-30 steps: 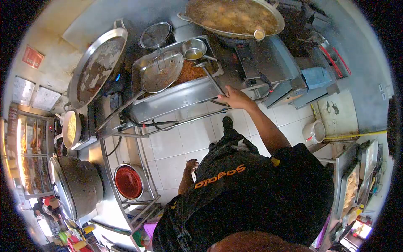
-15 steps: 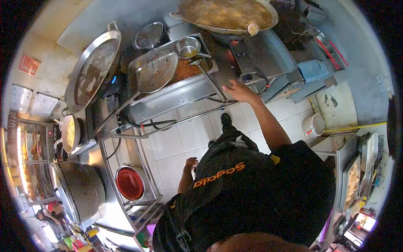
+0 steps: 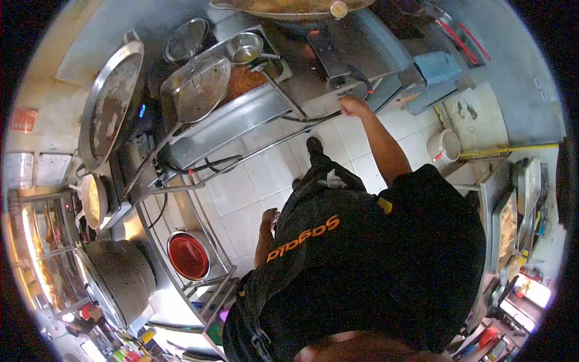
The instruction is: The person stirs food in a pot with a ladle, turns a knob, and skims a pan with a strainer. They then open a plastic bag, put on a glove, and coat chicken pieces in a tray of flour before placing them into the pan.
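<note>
My right hand (image 3: 353, 107) is at the front edge of the steel stove (image 3: 338, 78), just below a small dark control knob. Its fingers are curled closed, and whether they grip the knob is hidden. Beside my thigh hangs my left hand (image 3: 269, 216), fingers loosely bent, with nothing visible in it. Left of my right hand, a long-handled strainer (image 3: 204, 89) and a small saucepan (image 3: 244, 49) rest on a steel tray (image 3: 244, 90) of brown crumbly food. A long-handled utensil (image 3: 280, 93) leans over the tray's front edge.
A large wok (image 3: 289, 7) sits at the back; another wide pan (image 3: 111, 105) stands at left. Below are a pan of yellow food (image 3: 94, 201), a big pot (image 3: 120, 277) and a container of red sauce (image 3: 188, 256). A white bucket (image 3: 443, 146) stands on the tiled floor (image 3: 259, 175).
My right hand has gone from spread fingers in front of the stove to curled fingers near the knob. The view has shifted, with the stove higher in it. My left hand still hangs.
</note>
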The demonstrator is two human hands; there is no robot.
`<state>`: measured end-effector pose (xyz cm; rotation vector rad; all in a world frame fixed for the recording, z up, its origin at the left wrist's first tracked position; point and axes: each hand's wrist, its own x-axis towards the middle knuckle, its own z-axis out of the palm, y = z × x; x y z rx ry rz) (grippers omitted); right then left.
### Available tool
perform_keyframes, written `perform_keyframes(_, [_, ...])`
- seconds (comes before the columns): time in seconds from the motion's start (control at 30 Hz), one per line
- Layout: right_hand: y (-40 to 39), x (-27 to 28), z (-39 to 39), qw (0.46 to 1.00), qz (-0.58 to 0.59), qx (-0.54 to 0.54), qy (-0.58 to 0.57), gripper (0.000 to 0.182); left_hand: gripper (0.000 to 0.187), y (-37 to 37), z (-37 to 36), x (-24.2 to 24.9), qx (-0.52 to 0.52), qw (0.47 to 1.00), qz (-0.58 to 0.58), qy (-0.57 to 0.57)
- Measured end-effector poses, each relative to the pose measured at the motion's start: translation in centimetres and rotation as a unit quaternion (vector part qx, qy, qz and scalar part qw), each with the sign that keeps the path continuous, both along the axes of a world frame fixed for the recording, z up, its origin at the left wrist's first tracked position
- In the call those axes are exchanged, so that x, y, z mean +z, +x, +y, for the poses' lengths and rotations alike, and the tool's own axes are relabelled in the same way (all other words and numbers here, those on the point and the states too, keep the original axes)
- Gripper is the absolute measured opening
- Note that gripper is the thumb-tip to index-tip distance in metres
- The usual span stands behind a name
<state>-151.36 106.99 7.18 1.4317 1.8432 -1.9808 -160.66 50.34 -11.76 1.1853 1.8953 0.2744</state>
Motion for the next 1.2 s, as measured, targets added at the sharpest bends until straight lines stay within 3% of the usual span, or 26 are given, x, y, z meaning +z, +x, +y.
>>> perform_keyframes(0.03, [0.6,-0.9,0.1,0.986,0.081,-0.122,-0.076,0.024,0.032,0.8,-0.8,-0.3,-0.017,0.999,0.020,0.024])
perform_keyframes(0.07, [0.9,-3.3,1.5,0.928,0.220,-0.198,-0.227,0.021,0.033,0.7,-1.5,-0.5,0.110,0.990,-0.089,0.011])
perform_keyframes(0.1, [1.3,-1.3,1.2,0.908,0.263,-0.209,-0.250,0.022,0.034,0.8,-2.4,-0.4,0.243,0.952,-0.188,0.012])
perform_keyframes(0.13, [0.2,-2.0,1.6,0.906,0.286,-0.202,-0.238,0.025,0.036,0.9,-3.2,-0.4,0.480,0.777,-0.407,0.021])
perform_keyframes(0.17, [-0.6,-3.0,2.1,0.903,0.308,-0.194,-0.226,0.029,0.031,1.6,-4.2,-0.2,0.410,0.816,-0.356,0.200])
perform_keyframes(0.2, [-1.4,-3.9,2.7,0.900,0.331,-0.187,-0.214,0.034,0.029,1.9,-4.8,-0.5,0.379,0.827,-0.322,0.260])
perform_keyframes(0.23, [-1.7,-8.1,5.3,0.878,0.328,-0.248,-0.246,0.034,0.028,2.2,-5.2,-0.6,0.349,0.833,-0.285,0.320])
perform_keyframes(0.3, [-2.6,-4.0,2.8,0.895,0.245,-0.289,-0.237,0.042,0.029,2.2,-5.8,-1.8,0.420,0.803,-0.349,0.237])
perform_keyframes(0.37, [-2.0,-13.8,10.7,0.829,0.339,-0.221,-0.386,0.047,0.029,2.6,-4.4,2.9,0.568,0.710,-0.399,0.122])
perform_keyframes(0.4, [-1.9,-18.5,14.4,0.791,0.367,-0.180,-0.455,0.050,0.029,2.1,-3.4,2.7,0.585,0.725,-0.359,0.049])
perform_keyframes(0.43, [-1.9,-18.5,13.8,0.739,0.470,-0.057,-0.479,0.052,0.030,2.1,-2.8,1.4,0.595,0.736,-0.322,-0.032])
perform_keyframes(0.47, [-2.0,-18.4,12.6,0.664,0.559,0.062,-0.493,0.055,0.029,2.8,-3.2,-1.5,0.593,0.718,-0.364,0.020])
perform_keyframes(0.5, [-2.4,-16.6,11.4,0.706,0.537,0.038,-0.460,0.054,0.029,3.0,-3.5,-3.4,0.583,0.699,-0.409,0.070])
perform_keyframes(0.6, [-2.0,-11.0,8.7,0.828,0.430,-0.095,-0.348,0.052,0.031,3.9,-0.6,2.8,0.664,0.694,-0.271,-0.064])
perform_keyframes(0.63, [-2.6,-10.3,8.1,0.850,0.395,-0.137,-0.321,0.051,0.030,4.7,-1.1,4.6,0.674,0.675,-0.298,-0.017])
perform_keyframes(0.67, [-2.9,-9.7,7.7,0.862,0.374,-0.160,-0.302,0.050,0.030,4.5,-1.0,4.7,0.655,0.704,-0.269,-0.050])
perform_keyframes(0.73, [-3.4,-8.9,7.1,0.876,0.349,-0.183,-0.280,0.048,0.027,5.2,-0.4,2.5,0.601,0.752,-0.254,-0.088])
perform_keyframes(0.77, [-3.7,-8.5,6.9,0.879,0.342,-0.189,-0.272,0.047,0.027,5.1,-0.7,0.5,0.593,0.748,-0.278,-0.109])
perform_keyframes(0.9, [-4.1,-8.2,6.5,0.886,0.328,-0.205,-0.255,0.043,0.037,4.7,-0.5,2.5,0.590,0.723,-0.327,-0.150])
perform_keyframes(0.97, [-4.6,-8.4,6.3,0.888,0.321,-0.205,-0.257,0.041,0.046,4.3,-0.5,3.6,0.605,0.712,-0.331,-0.135])
perform_keyframes(1.13, [-5.1,-9.1,6.4,0.892,0.313,-0.200,-0.256,0.037,0.030,3.5,-1.1,6.3,0.650,0.696,-0.305,0.000])
perform_keyframes(1.17, [-5.6,-9.6,6.5,0.889,0.319,-0.195,-0.264,0.036,0.040,1.9,-0.7,3.6,0.618,0.719,-0.313,-0.051])
perform_keyframes(1.2, [-5.5,-9.6,6.3,0.887,0.325,-0.189,-0.269,0.035,0.035,2.2,-1.4,0.2,0.650,0.677,-0.345,0.018])
